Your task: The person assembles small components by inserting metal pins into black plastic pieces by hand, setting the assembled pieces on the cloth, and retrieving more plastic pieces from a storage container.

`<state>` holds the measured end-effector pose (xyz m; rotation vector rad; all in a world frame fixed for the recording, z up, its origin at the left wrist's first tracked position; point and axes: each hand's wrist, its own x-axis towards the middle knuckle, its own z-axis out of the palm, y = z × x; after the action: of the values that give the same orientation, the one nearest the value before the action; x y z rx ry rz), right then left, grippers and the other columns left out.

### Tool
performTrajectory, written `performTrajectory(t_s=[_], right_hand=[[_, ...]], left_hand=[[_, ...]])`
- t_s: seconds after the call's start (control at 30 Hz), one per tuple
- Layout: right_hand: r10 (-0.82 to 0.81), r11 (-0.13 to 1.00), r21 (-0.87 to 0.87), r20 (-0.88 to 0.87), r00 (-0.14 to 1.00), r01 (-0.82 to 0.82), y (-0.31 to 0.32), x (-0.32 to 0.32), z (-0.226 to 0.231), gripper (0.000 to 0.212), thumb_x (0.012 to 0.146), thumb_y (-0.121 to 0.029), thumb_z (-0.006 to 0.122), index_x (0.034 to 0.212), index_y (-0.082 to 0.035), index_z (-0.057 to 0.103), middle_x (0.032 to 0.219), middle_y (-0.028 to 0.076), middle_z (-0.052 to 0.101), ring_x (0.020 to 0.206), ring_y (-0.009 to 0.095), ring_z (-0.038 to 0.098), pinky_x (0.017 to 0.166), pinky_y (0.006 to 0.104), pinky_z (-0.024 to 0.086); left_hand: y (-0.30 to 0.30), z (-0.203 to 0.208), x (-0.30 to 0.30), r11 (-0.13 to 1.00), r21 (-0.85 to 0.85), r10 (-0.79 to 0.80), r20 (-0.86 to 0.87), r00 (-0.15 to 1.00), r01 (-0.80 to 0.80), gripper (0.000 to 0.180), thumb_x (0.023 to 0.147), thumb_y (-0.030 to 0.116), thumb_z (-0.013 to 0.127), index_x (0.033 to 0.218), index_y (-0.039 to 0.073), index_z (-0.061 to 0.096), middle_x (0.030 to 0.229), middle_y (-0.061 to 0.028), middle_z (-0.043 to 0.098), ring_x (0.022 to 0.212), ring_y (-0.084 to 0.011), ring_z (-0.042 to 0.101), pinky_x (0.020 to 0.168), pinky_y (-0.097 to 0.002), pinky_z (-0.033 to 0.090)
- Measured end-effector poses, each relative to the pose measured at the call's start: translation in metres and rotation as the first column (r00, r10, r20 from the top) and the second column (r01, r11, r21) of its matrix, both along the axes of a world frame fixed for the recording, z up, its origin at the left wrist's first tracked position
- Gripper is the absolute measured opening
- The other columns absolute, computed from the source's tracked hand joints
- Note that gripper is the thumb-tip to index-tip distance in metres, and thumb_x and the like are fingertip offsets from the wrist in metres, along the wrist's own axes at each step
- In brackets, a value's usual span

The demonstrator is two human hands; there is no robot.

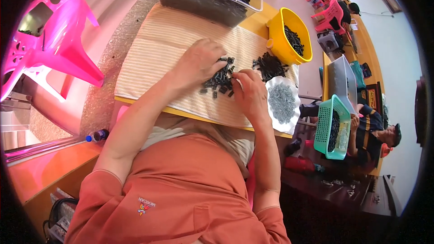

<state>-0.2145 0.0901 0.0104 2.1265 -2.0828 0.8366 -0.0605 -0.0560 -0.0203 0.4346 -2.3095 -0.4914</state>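
Observation:
A loose heap of small black plastic pieces (219, 80) lies on a striped cloth (153, 40) between my hands. My left hand (203, 62) reaches over its left side, fingers curled, with a small black piece at the fingertips. From the right, my right hand (251, 94) comes to the heap's edge with thumb and fingers drawn together; what they hold is too small to make out. A second, denser pile of black pieces (270, 66) sits beyond my right hand. Beside that hand stands a white scalloped bowl (296, 105) of small clear-grey parts.
A clear plastic bin (203, 7) full of black pieces stands at the table's far side. A yellow tub (276, 31) holds more. Pink chairs (68, 40) stand at left. At right, a person (373, 129) sits by a green basket (322, 129).

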Motion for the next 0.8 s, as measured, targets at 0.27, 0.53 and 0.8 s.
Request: performTrajectory(t_s=[0.27, 0.53, 0.8], right_hand=[[-0.073, 0.997, -0.032, 0.056, 0.996, 0.075, 0.021, -0.012, 0.006, 0.013, 0.084, -0.007, 0.067, 0.097, -0.005, 0.067, 0.096, 0.012, 0.066, 0.090, 0.034, 0.064, 0.078, 0.0410, 0.051], [-0.116, 0.992, -0.046, 0.056, 0.992, 0.118, 0.032, -0.018, 0.015, 0.015, 0.083, -0.007, 0.071, 0.097, -0.003, 0.068, 0.096, 0.012, 0.068, 0.088, 0.033, 0.066, 0.076, 0.0384, 0.052], [-0.078, 0.988, 0.134, -0.010, 0.997, 0.079, 0.016, -0.002, 0.013, 0.019, 0.084, -0.012, 0.070, 0.100, -0.003, 0.070, 0.097, 0.013, 0.067, 0.093, 0.033, 0.064, 0.080, 0.0401, 0.051]], left_hand=[[0.005, -0.007, 0.001, 0.977, -0.194, 0.109, 0.121, 0.987, -0.084, 0.036, 0.092, 0.034, 0.061, 0.116, 0.007, 0.061, 0.120, -0.0148, 0.059, 0.119, -0.0347, 0.051, 0.105, -0.0448, 0.037], [-0.003, -0.007, -0.004, 0.999, 0.036, 0.029, -0.078, 0.997, -0.026, 0.028, 0.091, 0.027, 0.060, 0.100, 0.000, 0.063, 0.100, -0.0176, 0.064, 0.103, -0.0349, 0.058, 0.096, -0.0425, 0.044], [0.005, -0.001, -0.001, 0.995, 0.100, 0.000, -0.148, 0.989, 0.015, 0.022, 0.088, 0.020, 0.063, 0.096, 0.000, 0.063, 0.094, -0.0179, 0.063, 0.098, -0.0359, 0.059, 0.089, -0.0434, 0.047]])
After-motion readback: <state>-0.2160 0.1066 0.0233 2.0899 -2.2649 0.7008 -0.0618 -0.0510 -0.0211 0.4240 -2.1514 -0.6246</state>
